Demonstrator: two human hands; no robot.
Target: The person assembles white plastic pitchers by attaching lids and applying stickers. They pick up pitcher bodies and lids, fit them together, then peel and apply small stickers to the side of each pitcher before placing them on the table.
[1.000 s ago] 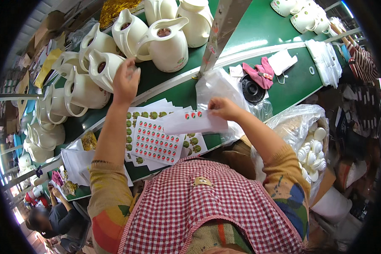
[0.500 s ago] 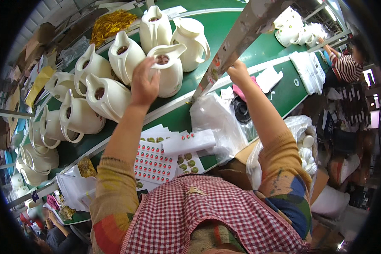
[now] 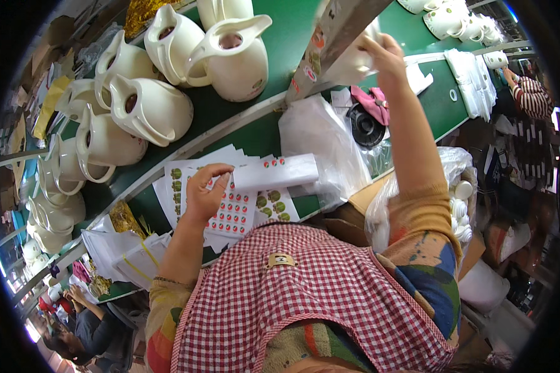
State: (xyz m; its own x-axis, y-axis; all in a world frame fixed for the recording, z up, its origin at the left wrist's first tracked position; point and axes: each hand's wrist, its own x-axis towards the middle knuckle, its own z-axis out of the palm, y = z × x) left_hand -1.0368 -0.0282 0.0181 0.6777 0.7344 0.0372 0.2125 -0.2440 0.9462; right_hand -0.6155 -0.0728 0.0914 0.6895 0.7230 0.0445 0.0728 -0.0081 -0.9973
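My left hand (image 3: 206, 193) is over the sticker sheets (image 3: 233, 214), thumb and forefinger pinched close to the left end of a folded white sticker strip (image 3: 277, 173). What sits between those fingertips is too small to tell. Beyond the slanted metal post, my right hand (image 3: 384, 55) is closed on a white jug (image 3: 353, 65), blurred and partly hidden by the post. An open cream jug (image 3: 239, 65) stands upright on the green bench, left of the post. More spouted cream jugs (image 3: 158, 112) are grouped to its left.
The slanted post (image 3: 320, 46) rises between my hands. Clear plastic bags (image 3: 320, 155), a black round part (image 3: 366, 127) and a pink cloth (image 3: 372, 102) lie right of the sheets. A bagged box of white parts (image 3: 460, 205) is by my right elbow. Other people work at far right and lower left.
My left hand has left the front jug and come down to the sticker sheets. My right hand has moved up and right; the jug beside the post has left its spot. The view has shifted.
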